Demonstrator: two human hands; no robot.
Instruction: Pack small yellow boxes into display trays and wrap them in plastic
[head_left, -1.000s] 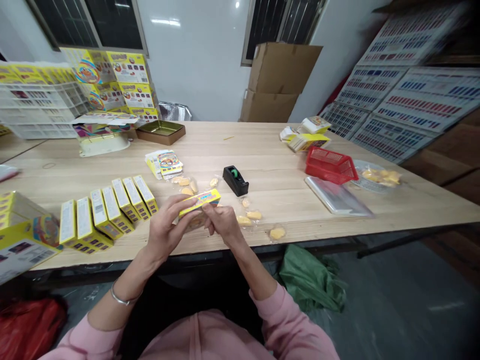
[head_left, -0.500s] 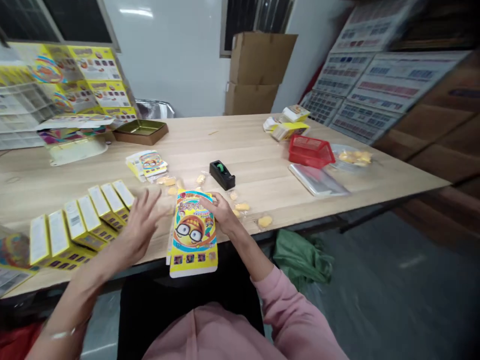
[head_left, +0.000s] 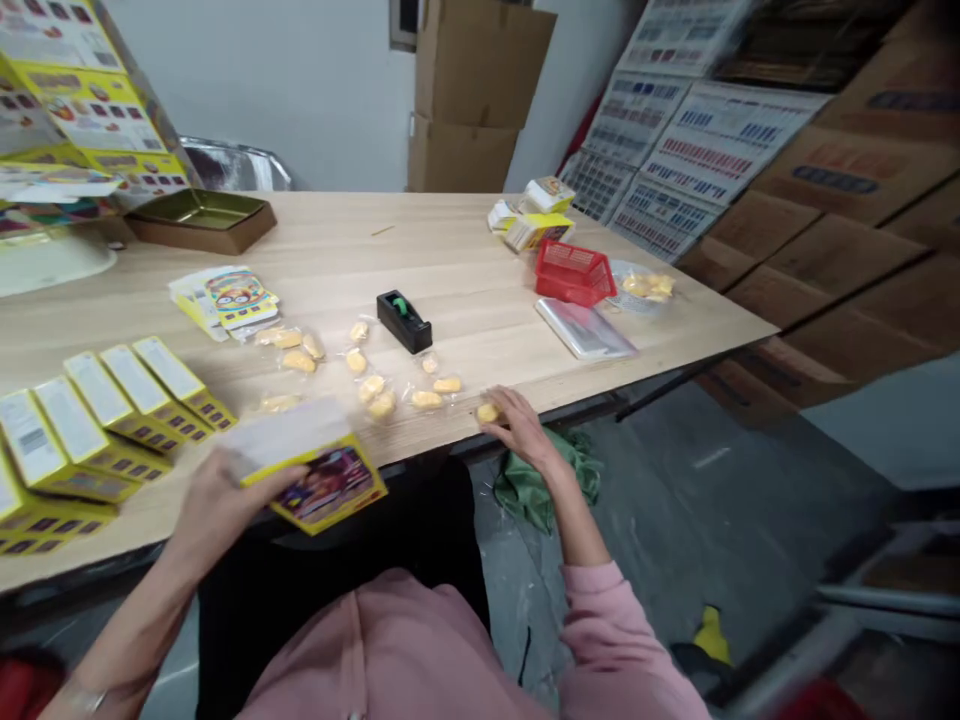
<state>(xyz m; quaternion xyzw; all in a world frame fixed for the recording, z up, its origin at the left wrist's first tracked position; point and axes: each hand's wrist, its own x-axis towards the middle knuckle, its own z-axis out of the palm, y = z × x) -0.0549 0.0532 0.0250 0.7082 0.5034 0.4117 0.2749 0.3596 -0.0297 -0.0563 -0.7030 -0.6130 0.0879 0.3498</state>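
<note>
"Where's the small yellow piece in clear wrapping [head_left: 487, 412]?"
"Near the front edge of the pale wooden surface [head_left: 495, 350], between thumb and fingers of the right hand [head_left: 520, 428]; whether they pinch it, I can't tell."
"And the left hand [head_left: 221, 505]?"
"Farther left, clamped on the tilted yellow printed cardboard box [head_left: 334, 485], apart from the piece."

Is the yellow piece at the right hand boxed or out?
Out. The yellow piece shows at the right hand, by the table edge, apart from the box in the left hand.
</note>
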